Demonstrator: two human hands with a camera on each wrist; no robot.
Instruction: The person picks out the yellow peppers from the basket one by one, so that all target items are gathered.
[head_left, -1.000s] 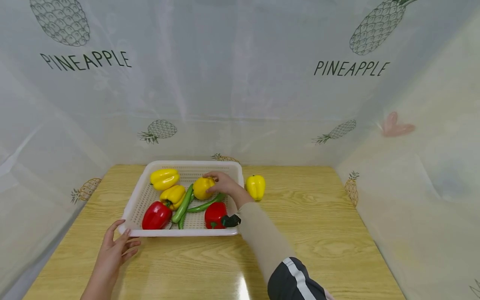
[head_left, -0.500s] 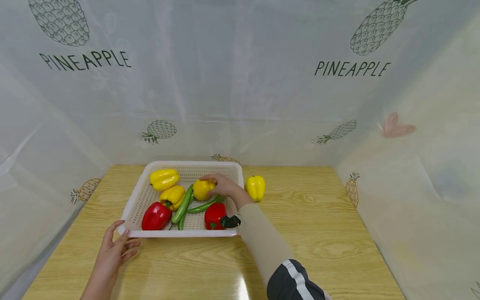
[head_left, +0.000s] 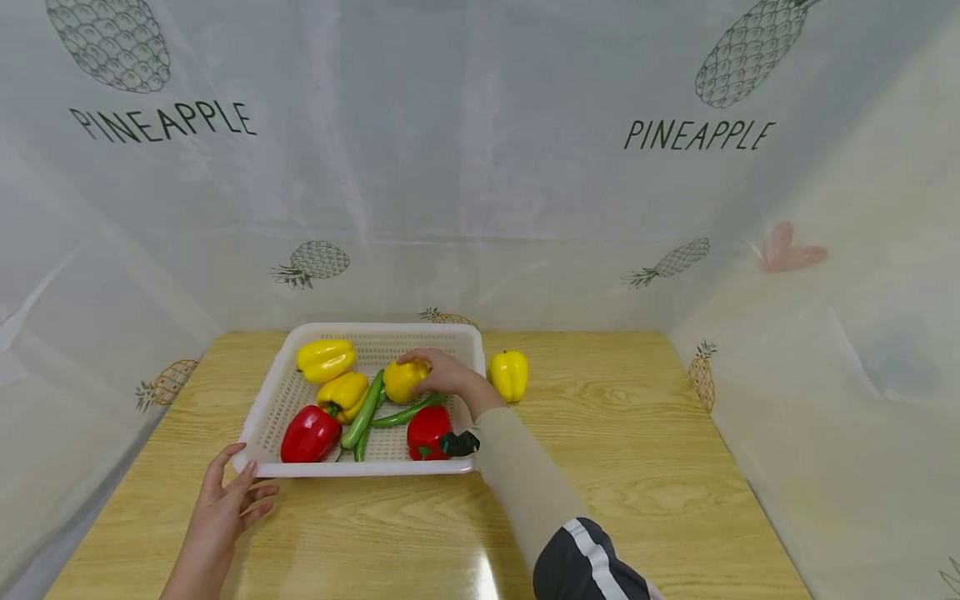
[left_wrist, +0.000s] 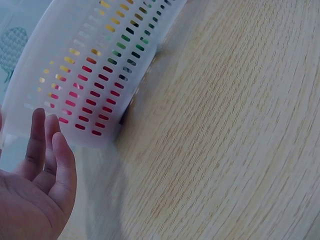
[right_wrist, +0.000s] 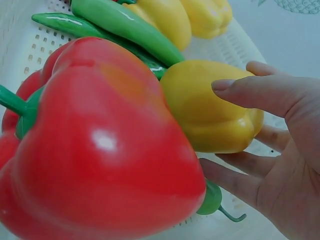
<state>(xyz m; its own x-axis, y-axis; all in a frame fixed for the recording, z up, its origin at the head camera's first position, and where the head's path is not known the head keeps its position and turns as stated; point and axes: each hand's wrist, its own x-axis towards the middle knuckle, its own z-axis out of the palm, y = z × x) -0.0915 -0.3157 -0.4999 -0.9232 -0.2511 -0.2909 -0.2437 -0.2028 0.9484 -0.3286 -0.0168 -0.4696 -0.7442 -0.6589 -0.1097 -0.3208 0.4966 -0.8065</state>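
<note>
A white plastic basket [head_left: 360,469] holds several bell peppers and green chili peppers. My right hand [head_left: 446,375] reaches inside and grips a yellow bell pepper [head_left: 402,381]; in the right wrist view the thumb lies on the pepper [right_wrist: 210,112], with fingers around its far side and underneath. A red bell pepper [right_wrist: 105,145] sits close in front of that hand. At the basket's front left corner, my left hand [head_left: 225,500] holds the rim between thumb and index finger. Its other fingers [left_wrist: 65,170] extend loosely beside the perforated wall [left_wrist: 90,90], in the left wrist view.
Outside the basket, another yellow bell pepper [head_left: 509,375] stands on the wooden table [head_left: 615,450] to the right. Inside at left are two yellow peppers [head_left: 326,359] and a red one [head_left: 310,434]; green chilies [head_left: 363,412] lie mid-basket. Pineapple-print sheeting [head_left: 480,167] surrounds the table.
The fingers of my right hand have shifted slightly over the yellow bell pepper, which stays in about the same place in the basket. My left hand has stayed at the basket's corner.
</note>
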